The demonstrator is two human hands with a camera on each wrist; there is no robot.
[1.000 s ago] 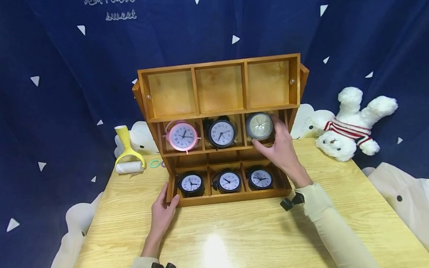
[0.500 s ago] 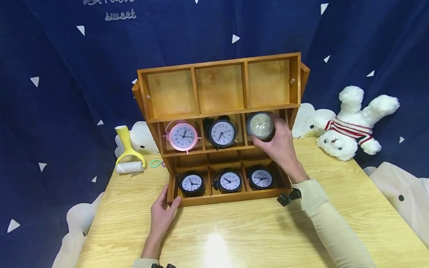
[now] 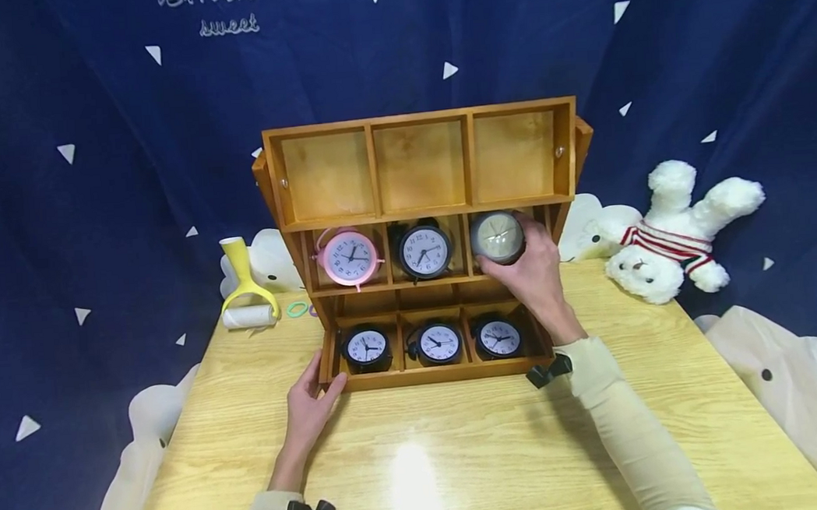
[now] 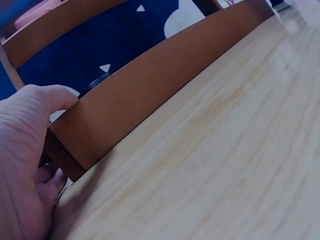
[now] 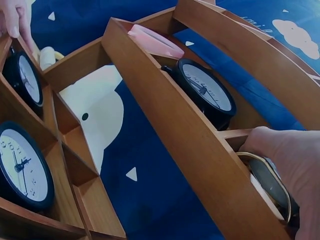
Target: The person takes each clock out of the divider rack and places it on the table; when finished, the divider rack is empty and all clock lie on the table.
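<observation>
A tiered wooden organizer [image 3: 425, 210] with divided compartments stands on the table. My right hand [image 3: 532, 267] grips a round grey clock [image 3: 496, 238] at the middle tier's right compartment, thumb low on its left and fingers around its right side. In the right wrist view my hand partly covers this clock [image 5: 270, 182]. My left hand [image 3: 308, 409] holds the bottom tier's front left corner, its thumb over the front board [image 4: 130, 95]. Beside the grey clock sit a black alarm clock [image 3: 424, 252] and a pink alarm clock [image 3: 349, 258], each in its own compartment.
Three black clocks, one of them the middle clock [image 3: 438, 344], fill the bottom tier. The top tier [image 3: 420, 168] rises above. On the table [image 3: 490, 445], a yellow-handled lint roller [image 3: 245, 288] and a green ring [image 3: 296, 309] lie left; a white teddy bear [image 3: 674, 239] lies right.
My right hand has shifted slightly left and closer around the grey clock, its thumb a little higher. The left hand stays at the organizer's corner.
</observation>
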